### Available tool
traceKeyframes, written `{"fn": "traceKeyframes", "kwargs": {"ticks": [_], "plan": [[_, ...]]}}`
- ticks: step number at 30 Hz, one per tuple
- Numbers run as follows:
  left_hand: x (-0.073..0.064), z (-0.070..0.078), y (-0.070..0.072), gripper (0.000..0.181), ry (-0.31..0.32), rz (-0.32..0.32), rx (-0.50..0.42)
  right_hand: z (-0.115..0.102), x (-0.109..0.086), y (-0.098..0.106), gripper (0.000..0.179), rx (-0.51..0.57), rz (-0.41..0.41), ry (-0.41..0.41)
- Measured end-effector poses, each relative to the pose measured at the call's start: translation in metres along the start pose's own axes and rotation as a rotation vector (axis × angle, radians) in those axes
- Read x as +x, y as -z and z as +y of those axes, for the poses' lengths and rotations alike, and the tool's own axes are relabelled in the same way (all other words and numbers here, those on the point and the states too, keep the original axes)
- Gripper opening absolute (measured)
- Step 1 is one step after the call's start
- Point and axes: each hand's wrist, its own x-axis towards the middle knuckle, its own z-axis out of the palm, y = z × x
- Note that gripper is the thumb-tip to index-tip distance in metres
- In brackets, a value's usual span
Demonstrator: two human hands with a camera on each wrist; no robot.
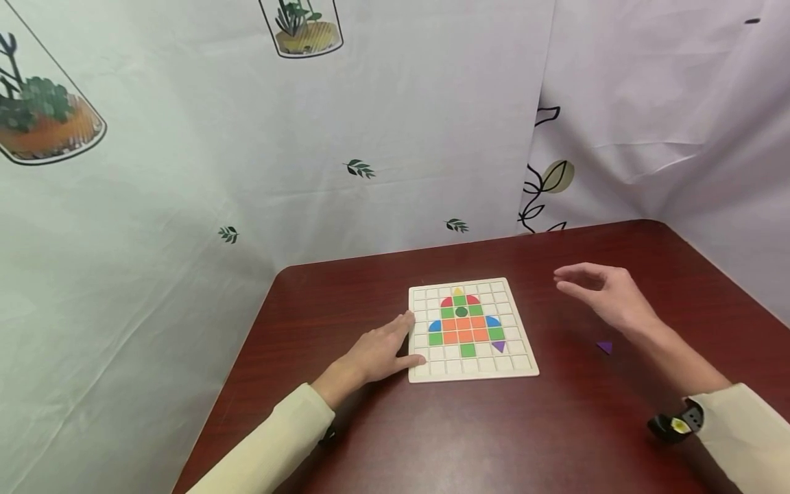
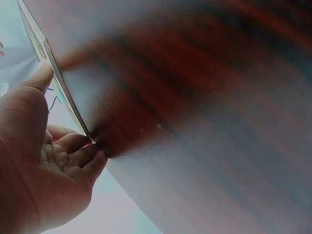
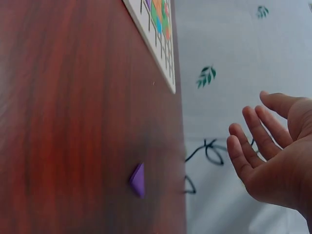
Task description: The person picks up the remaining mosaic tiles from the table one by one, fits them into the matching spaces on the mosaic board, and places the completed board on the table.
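Observation:
A white square pattern board [image 1: 432, 371] with a printed grid lies on the table. Coloured pieces on it form a rocket-like shape, with orange squares [image 1: 465, 324] in the middle and a purple triangle [image 1: 498, 346] at lower right. My left hand [image 1: 378, 351] rests at the board's left side, thumb over its near corner and fingers along the edge. In the left wrist view the fingertips [image 2: 100, 155] touch the table beside the board. My right hand [image 1: 607, 295] hovers right of the board, fingers loosely bent, holding nothing. Below it, a loose purple triangle [image 1: 605, 347] lies on the table.
The dark red wooden table [image 1: 494, 432] has rounded far corners. A white cloth [image 1: 401, 123] printed with plants hangs behind it and along its sides. A dark wristband [image 1: 677, 422] circles my right wrist, by the cream sleeve.

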Motion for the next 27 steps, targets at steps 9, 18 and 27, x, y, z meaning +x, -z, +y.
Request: {"fn": "traceKeyframes", "kwargs": {"ticks": [9, 18, 27], "plan": [[0.000, 0.002, 0.002, 0.098, 0.005, -0.003, -0.003, 0.037, -0.021, 0.030, 0.050, 0.045, -0.016, -0.173], [0.000, 0.002, 0.002, 0.098, 0.015, -0.007, -0.005, 0.065, -0.041, 0.047, 0.051, -0.024, -0.005, -0.227], [-0.001, 0.002, 0.002, 0.098, 0.005, -0.005, -0.004, 0.081, -0.053, 0.052, 0.050, -0.115, -0.015, -0.242]]}}
